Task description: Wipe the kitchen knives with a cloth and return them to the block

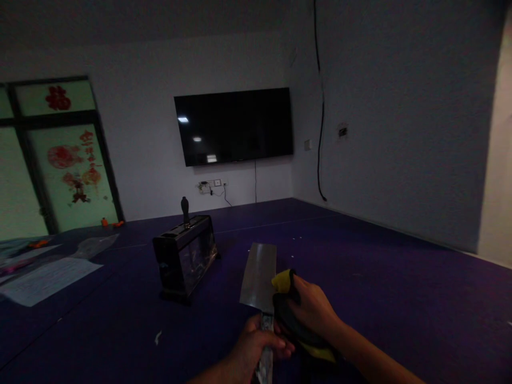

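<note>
The left hand (253, 341) is wrapped round the handle of a cleaver (259, 274); the curled right hand (314, 304) holds a yellow-and-black cloth (294, 320) beside it. Beneath both spreads a purple surface (384, 298), a black block (188, 256) ahead-left; beyond the hands, a television (236, 128) hangs on the wall (140, 138).

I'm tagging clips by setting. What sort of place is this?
Probably a room in a home, judging by the wall-mounted television and the framed door with red decorations; an office is possible too.
</note>
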`<state>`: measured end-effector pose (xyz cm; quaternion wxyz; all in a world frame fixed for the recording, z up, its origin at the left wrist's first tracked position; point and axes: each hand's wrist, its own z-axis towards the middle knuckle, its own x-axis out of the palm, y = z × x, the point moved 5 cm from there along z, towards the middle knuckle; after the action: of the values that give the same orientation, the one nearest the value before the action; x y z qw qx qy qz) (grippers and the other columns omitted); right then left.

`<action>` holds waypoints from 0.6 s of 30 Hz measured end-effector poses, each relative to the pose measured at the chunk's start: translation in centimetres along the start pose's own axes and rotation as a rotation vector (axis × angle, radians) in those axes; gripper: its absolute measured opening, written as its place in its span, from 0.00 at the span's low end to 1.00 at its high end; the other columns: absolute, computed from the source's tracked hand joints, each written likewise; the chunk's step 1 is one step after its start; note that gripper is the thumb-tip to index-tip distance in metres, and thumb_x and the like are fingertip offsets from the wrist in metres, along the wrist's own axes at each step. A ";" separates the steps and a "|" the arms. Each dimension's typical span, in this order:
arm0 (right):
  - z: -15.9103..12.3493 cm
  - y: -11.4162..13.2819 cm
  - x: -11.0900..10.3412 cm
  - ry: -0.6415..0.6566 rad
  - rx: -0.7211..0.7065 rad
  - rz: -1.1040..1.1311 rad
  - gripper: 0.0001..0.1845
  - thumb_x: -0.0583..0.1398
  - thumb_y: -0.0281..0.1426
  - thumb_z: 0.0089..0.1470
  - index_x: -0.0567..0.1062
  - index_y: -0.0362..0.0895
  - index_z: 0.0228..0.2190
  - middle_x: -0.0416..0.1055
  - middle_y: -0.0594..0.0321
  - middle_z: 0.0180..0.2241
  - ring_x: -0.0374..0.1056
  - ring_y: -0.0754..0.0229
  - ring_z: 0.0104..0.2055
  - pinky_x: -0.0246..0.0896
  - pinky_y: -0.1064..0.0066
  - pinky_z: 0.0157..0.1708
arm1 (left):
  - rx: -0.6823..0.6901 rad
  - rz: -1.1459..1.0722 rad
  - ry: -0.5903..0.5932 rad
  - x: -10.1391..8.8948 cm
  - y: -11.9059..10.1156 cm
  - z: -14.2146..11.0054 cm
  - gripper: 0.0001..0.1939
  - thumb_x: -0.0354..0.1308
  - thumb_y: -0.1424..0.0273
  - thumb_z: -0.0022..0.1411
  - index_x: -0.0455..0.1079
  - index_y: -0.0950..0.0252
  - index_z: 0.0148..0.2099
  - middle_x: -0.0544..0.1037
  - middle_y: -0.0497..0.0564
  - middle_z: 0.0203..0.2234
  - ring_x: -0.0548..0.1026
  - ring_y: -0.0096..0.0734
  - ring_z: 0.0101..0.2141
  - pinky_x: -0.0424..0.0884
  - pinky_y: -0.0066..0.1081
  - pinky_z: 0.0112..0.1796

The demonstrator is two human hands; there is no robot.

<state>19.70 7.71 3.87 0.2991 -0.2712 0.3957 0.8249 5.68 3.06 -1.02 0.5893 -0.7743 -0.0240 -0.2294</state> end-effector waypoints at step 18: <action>-0.3 2.2 -0.9 0.137 -0.245 0.075 0.26 0.50 0.25 0.44 0.66 0.45 0.47 0.70 0.57 0.41 0.66 0.55 0.42 0.59 0.68 0.40 | -0.014 0.210 0.175 -0.3 0.2 0.4 0.18 0.58 0.70 0.42 0.55 0.66 0.35 0.76 0.51 0.23 0.65 0.20 0.09 0.54 0.19 0.09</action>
<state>18.80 6.04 5.42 0.2053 -0.3464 0.3214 0.8571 5.64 3.45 -1.38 0.6046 -0.7535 0.1104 -0.2335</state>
